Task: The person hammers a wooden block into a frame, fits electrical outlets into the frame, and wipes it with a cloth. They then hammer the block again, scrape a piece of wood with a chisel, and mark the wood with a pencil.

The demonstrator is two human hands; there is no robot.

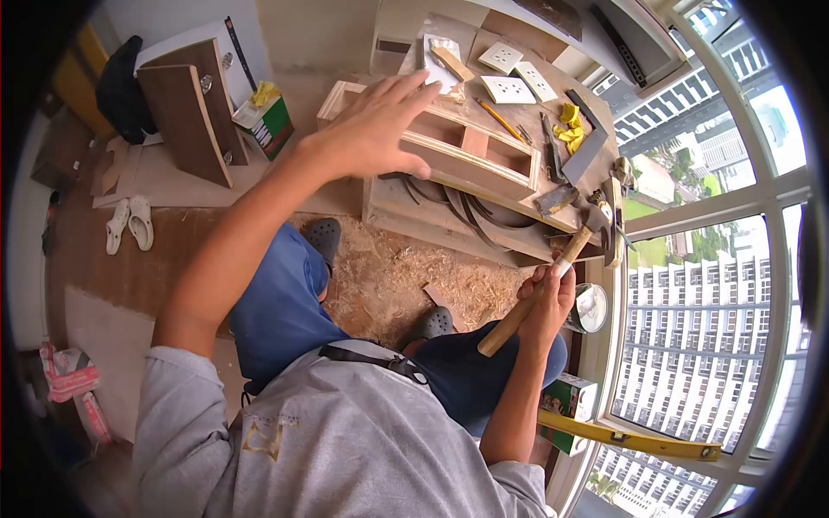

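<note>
My left hand (376, 129) is stretched out over the left part of a narrow wooden frame box (466, 160), fingers apart and holding nothing. The box has open compartments and lies on a cluttered worktop. On the right, my right hand (548, 302) is wrapped round the wooden handle of a hammer (527, 306). The hammer's head points up and away, near the worktop's right corner. Beyond the box lie a pencil (503, 121), white socket plates (508, 90), a yellow crumpled piece (569, 128) and a dark angled square (587, 147).
Wood shavings (389, 268) cover the floor by my feet. A white bucket (591, 308) and a yellow spirit level (630, 439) are beside the window at right. Wooden panels (186, 121) lean at left, near a green box (266, 128) and white shoes (129, 226).
</note>
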